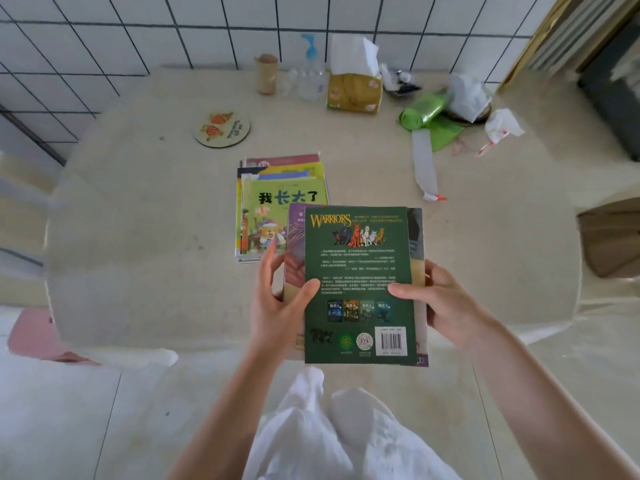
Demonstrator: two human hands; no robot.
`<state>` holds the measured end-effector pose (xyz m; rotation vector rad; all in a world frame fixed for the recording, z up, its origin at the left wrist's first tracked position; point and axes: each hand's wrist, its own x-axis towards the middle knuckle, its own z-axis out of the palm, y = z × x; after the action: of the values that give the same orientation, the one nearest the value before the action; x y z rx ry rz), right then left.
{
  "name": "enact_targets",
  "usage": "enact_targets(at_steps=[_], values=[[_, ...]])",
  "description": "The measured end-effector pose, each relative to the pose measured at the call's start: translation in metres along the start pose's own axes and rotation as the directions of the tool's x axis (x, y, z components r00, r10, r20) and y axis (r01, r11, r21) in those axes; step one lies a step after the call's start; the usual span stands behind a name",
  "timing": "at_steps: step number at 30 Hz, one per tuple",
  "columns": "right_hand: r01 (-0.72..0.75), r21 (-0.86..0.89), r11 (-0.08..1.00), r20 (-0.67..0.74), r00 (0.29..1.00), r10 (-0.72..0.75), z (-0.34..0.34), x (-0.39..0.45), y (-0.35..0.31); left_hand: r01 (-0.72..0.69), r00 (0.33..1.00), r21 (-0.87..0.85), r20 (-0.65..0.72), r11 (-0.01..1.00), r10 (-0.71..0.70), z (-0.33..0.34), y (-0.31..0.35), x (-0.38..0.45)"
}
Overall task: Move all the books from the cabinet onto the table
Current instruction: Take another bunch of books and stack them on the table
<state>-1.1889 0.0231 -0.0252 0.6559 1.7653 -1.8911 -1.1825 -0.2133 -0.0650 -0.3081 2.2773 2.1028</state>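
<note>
Both my hands hold a small stack of books above the near edge of the table (pixel 138 237). The top book is a green paperback (pixel 360 258) marked WARRIORS, back cover up; a purple-and-brown book (pixel 294 258) shows beneath it on the left. My left hand (pixel 280 306) grips the stack's left side with the thumb on the green cover. On the right side, my right hand (pixel 440 299) grips it the same way. A pile of picture books (pixel 277 202) with a yellow-green cover on top lies on the table just beyond the held stack.
Along the tiled wall stand a cardboard tube (pixel 266 74), a spray bottle (pixel 310 69), a tissue pack (pixel 355 88), a green bag roll (pixel 424 110) and crumpled wrappers. A round coaster (pixel 221 129) lies at the left. A pink stool (pixel 34 336) stands lower left.
</note>
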Motion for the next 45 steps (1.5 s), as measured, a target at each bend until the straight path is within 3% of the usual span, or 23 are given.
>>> enact_targets(at_steps=[4,7,11,14,18,21,26,30,33,40,45], values=[[0.071,-0.137,0.988,0.009,0.997,-0.07,-0.013,0.024,-0.016,0.176,0.972,-0.081,0.174,0.981,-0.16,-0.001,-0.005,0.038],[0.134,-0.28,0.951,0.024,0.991,-0.132,-0.027,0.039,-0.025,0.187,0.927,0.066,0.318,0.98,-0.198,0.001,-0.007,0.062],[0.239,-0.327,0.914,-0.023,0.965,-0.26,-0.044,0.056,-0.026,0.15,0.934,0.169,0.298,0.974,-0.195,0.025,-0.006,0.079],[0.28,-0.321,0.905,-0.128,0.934,-0.335,-0.058,0.065,-0.013,0.085,0.944,0.192,0.299,0.978,-0.141,0.05,-0.005,0.081],[0.313,-0.319,0.895,-0.263,0.878,-0.401,-0.078,0.076,0.009,-0.026,0.972,0.346,0.227,0.938,-0.057,0.077,-0.013,0.08],[0.344,-0.297,0.891,-0.285,0.859,-0.426,-0.09,0.088,0.031,-0.006,0.981,0.438,0.175,0.899,-0.078,0.089,-0.025,0.079],[0.414,-0.302,0.859,-0.163,0.865,-0.474,-0.104,0.09,0.052,-0.027,0.985,0.441,0.164,0.897,-0.051,0.095,-0.031,0.071],[0.482,-0.435,0.76,-0.004,0.843,-0.537,-0.115,0.09,0.056,-0.09,0.969,0.437,0.246,0.895,-0.023,0.092,-0.045,0.074],[0.517,-0.401,0.756,0.023,0.831,-0.556,-0.116,0.09,0.051,-0.216,0.928,0.416,0.368,0.883,0.054,0.092,-0.057,0.08],[0.469,-0.451,0.76,0.089,0.871,-0.484,-0.133,0.096,0.054,-0.182,0.943,0.457,0.331,0.871,0.024,0.093,-0.051,0.084],[0.576,-0.416,0.703,0.152,0.807,-0.571,-0.131,0.089,0.035,-0.222,0.938,0.451,0.342,0.864,0.061,0.093,-0.053,0.085]])
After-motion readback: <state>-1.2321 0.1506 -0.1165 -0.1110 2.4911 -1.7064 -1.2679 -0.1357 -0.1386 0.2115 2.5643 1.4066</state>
